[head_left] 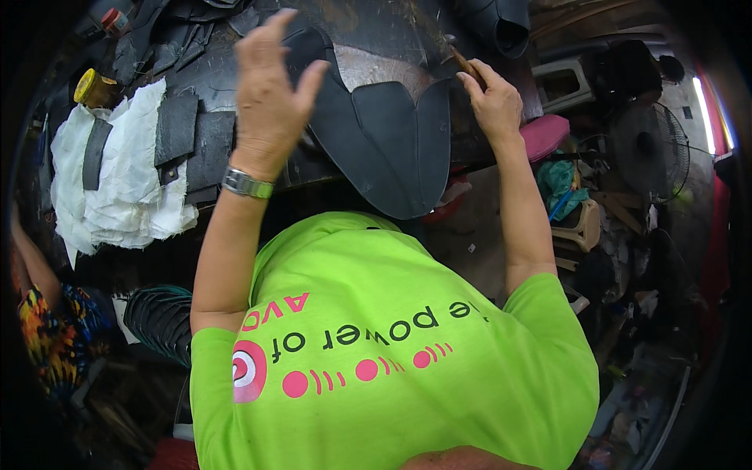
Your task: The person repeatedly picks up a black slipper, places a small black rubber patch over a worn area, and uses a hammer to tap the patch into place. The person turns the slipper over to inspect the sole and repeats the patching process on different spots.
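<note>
over the worktable (384, 27), the left hand (269, 94), thumb apart and fingers spread, holds nothing visible; it hides some of the dark panel (384, 141) at upper left. the panel, smooth, seamed and notched, lies across the table's near edge, long axis slanting, rounded end towards the wearer. the right hand (497, 102), fingers curled, pinches a slim brown tool (464, 63), tip indistinct.

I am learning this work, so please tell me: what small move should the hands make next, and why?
Probably lower the left hand onto the black piece to steady it: that hand is open, apparently holding nothing, while the right hand holds a thin tool near the piece's upper right edge.
</note>
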`<state>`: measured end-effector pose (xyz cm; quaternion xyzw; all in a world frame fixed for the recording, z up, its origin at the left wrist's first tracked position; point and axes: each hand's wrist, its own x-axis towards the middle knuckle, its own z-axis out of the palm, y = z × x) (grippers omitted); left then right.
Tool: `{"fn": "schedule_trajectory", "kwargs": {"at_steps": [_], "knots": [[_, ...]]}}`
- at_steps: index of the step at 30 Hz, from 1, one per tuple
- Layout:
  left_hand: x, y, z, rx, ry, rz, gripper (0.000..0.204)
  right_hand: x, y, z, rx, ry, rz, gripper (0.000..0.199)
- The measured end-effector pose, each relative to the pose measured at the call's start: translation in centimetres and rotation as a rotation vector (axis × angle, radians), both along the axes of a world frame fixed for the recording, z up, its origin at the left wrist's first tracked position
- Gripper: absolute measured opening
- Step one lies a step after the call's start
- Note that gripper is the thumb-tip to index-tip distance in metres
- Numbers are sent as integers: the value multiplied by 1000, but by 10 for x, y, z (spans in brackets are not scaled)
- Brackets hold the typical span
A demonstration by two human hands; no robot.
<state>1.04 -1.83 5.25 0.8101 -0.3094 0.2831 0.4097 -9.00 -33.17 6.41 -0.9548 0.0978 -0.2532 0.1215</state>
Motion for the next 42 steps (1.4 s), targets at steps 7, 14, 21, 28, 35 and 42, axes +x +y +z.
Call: {"fn": "schedule_trajectory", "kwargs": {"at_steps": [7, 14, 21, 28, 35, 42], "knots": [[-27, -57, -14, 393, 162, -240, 44, 63, -3, 2, 674, 69, 258, 51], [-58, -31, 17, -18, 108, -510, 35, 107, 59, 33, 1518, 624, 394, 81], [-83, -3, 49, -166, -72, -884, 43, 154, 86, 29, 1846, 403, 502, 47], [-74, 11, 46, -252, -118, -849, 43, 123, 80, 3, 1713, 524, 533, 63], [-81, -1, 50, -279, -89, -1034, 45, 143, 67, -8, 2164, 437, 663, 73], [-77, 4, 46, -148, -108, -1137, 46, 139, 43, 8, 2054, 468, 1028, 60]]}}
